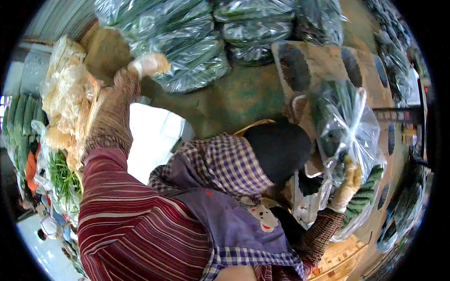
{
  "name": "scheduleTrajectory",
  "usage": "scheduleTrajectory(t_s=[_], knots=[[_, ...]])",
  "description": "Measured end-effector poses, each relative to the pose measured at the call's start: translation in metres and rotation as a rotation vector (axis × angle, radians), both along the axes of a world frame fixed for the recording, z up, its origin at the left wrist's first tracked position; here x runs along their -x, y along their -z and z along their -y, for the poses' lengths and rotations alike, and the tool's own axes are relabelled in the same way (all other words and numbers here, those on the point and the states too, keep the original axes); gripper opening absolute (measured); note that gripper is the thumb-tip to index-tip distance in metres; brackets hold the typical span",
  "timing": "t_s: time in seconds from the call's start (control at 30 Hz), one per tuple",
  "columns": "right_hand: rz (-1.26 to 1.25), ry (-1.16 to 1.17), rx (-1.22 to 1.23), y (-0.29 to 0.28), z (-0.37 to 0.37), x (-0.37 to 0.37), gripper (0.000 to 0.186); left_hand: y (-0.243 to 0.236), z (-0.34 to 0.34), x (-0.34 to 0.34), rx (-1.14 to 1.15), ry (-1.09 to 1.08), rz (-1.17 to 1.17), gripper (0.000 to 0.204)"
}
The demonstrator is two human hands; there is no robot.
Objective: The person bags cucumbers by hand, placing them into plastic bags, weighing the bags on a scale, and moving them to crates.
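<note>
My left hand [151,64], in a whitish glove with yellowed fingertips, is stretched out to the far left. It is beside the stacked clear bags of long green vegetables [197,65]; motion blur hides how its fingers are set. On the right, my right hand [348,185] wears a similar stained glove. Its fingers grip the near edge of a clear plastic bag of dark green vegetables [335,122], gathered into a whitish twist at one side. Just past that wrist lies another bag with ridged green cucumbers [365,194].
Crumpled clear plastic [65,93] and leafy greens [63,178] line the left side. A white sheet or bag [154,140] lies beside my left forearm. Brown cardboard with dark oval patches [323,61] is under the right-hand bag. More bagged vegetables [398,70] stand along the right edge.
</note>
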State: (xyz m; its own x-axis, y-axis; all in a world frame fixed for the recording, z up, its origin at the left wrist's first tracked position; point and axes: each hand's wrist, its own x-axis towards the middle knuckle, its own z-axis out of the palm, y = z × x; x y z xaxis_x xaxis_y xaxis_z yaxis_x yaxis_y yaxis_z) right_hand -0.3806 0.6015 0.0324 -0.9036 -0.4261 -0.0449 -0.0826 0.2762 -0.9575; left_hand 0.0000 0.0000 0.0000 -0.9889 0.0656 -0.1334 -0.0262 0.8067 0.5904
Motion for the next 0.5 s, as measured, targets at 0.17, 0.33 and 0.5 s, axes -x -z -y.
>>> scheduleTrajectory(t_s=[0.17, 0.33, 0.5], knots=[[-0.266, 0.294, 0.01, -0.008, 0.026, -0.033, 0.033, 0.115, -0.104, -0.036, 0.483, -0.3, 0.921, 0.034], [-0.18, 0.298, -0.031, 0.005, 0.006, -0.079, 0.024, 0.125, -0.128, -0.074, 0.231, -0.758, 1.126, 0.064], [0.003, 0.401, -0.047, 0.025, -0.004, -0.089, 0.015, 0.144, -0.138, -0.161, 0.127, -0.868, 1.297, 0.068]])
